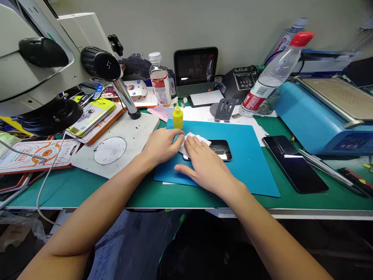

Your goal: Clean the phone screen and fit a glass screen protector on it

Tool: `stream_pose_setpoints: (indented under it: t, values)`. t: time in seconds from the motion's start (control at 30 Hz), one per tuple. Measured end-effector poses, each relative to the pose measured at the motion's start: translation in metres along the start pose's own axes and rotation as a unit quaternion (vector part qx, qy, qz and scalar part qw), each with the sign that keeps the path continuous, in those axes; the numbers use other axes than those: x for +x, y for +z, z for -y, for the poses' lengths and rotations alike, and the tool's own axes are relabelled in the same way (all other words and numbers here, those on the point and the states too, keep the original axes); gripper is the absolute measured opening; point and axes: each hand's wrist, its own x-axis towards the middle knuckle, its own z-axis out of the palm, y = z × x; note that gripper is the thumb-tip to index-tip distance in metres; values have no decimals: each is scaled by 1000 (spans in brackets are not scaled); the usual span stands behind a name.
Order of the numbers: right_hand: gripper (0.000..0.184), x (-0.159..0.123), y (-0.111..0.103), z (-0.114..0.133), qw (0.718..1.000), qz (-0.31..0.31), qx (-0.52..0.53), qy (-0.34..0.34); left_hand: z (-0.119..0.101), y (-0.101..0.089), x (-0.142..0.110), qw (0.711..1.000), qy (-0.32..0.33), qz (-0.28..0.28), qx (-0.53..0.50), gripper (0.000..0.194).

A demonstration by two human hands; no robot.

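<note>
A smartphone (223, 149) with a dark, glossy face lies on a blue mat (244, 167). My right hand (205, 165) lies over its left part, fingers stretched flat on a folded white wipe (204, 140) and thumb spread away. My left hand (161, 146) is beside the phone's left end, fingers bent, the thumb and forefinger tips close to the wipe. Whatever those left fingers grip is hidden. Just behind the left hand stands a small yellow squeeze bottle (177, 117) with a pointed tip.
A microscope (101, 64) on a white base (136, 134) is at left, beside stacked boxes (90, 120). Another dark phone (294, 163), tweezers (329, 169) and a blue machine (314, 116) lie right. Bottles (160, 81), a leaning red-capped bottle (271, 77) and a small screen (196, 68) stand behind.
</note>
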Motion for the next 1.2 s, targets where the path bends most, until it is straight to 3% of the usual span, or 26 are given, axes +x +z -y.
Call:
stream_pose_setpoints:
  t: [0.17,0.37,0.53,0.67,0.73,0.8,0.9,0.97,1.1,1.2]
  values:
    - [100,-7,1,9,999,-2,29,-20,-1,1,-1,1000,5,20,10,39]
    - [89,-56,-1,-23,1000,-6,-7,-21,-2,2,-2,998,26,57,13,42]
    - [93,-68,-5,-55,998,-2,-40,45,-1,0,-3,992,74,93,30,78]
    - [94,-53,-10,-63,995,10,-40,86,1,2,-4,987,96,120,50,89]
    - [97,-42,-12,-59,994,5,-38,103,0,2,-4,986,106,121,40,90]
    - [100,-30,-12,-49,994,-3,-27,108,0,1,-3,991,103,81,5,86]
    - [108,-14,-7,-25,997,-12,-1,78,1,-3,-2,992,89,-5,-92,56]
    - [114,-6,-2,-7,999,-14,7,43,2,-4,-1,987,87,-30,-130,46]
    - [117,-6,4,15,1000,-17,18,-13,0,1,-1,995,67,-1,-70,49]
    - [114,-24,5,13,998,-12,17,-55,-4,5,-2,997,57,46,-6,49]
